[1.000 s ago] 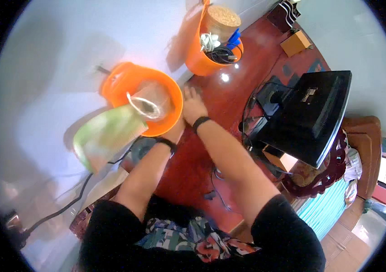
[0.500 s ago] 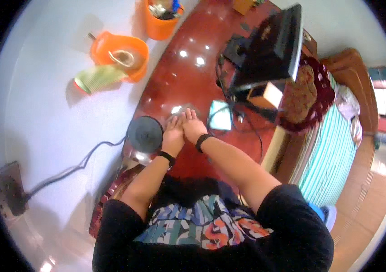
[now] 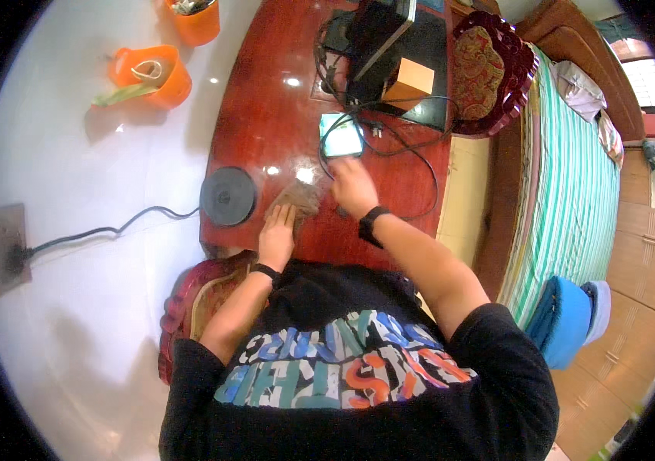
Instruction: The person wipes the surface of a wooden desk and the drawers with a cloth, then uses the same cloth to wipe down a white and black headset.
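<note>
By the table's [image 3: 258,100] near edge, the left hand [image 3: 276,237] lay flat, fingers together, on one cloth [image 3: 303,201]. The right hand [image 3: 354,190], grip too blurred to tell, adjoined one pale item [image 3: 340,135].

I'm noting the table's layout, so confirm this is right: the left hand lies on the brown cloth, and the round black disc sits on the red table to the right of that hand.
One side is wrong: the head view shows the round black disc on the red table to the left of the left hand, which lies on the brown cloth.
</note>
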